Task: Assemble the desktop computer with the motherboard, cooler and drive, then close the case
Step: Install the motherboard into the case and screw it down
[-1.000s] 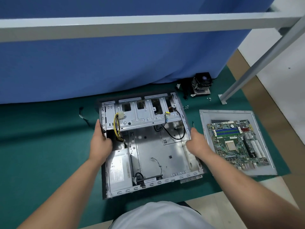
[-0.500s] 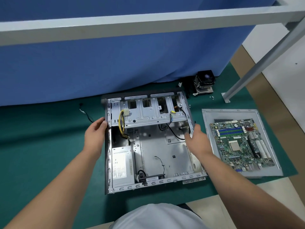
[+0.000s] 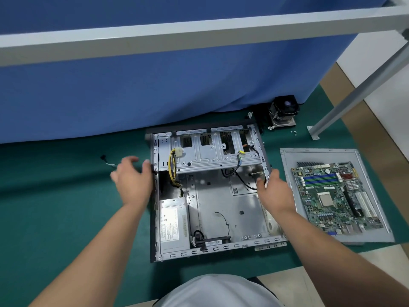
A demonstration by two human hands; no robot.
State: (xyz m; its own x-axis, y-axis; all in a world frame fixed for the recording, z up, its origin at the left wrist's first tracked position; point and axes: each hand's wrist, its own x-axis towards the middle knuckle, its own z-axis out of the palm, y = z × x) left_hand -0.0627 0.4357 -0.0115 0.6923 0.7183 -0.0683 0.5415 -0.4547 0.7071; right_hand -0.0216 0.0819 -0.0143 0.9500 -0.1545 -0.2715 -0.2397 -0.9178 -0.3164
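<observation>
The open computer case (image 3: 221, 204) lies flat on the green mat, with a power supply (image 3: 173, 224) at its near left and a drive cage (image 3: 212, 151) across its far end. My left hand (image 3: 132, 180) is just outside the left wall, blurred, fingers spread, thumb by the wall's edge. My right hand (image 3: 274, 189) holds the right wall, thumb inside the case and fingers outside. The motherboard (image 3: 332, 193) lies on the grey side panel (image 3: 287, 156) to the right. The cooler (image 3: 283, 114) stands at the far right by the blue cloth. No drive can be seen.
A loose cable (image 3: 108, 162) lies on the mat (image 3: 55, 207) left of the case. Small screws (image 3: 294, 132) sit near the cooler. A grey frame leg (image 3: 354, 91) slants down to a foot at the far right. A blue cloth hangs behind the case.
The case has been turned straighter and slid a little to the right. My left hand has let go of the left wall and spread open. My right hand stays on the right wall.
</observation>
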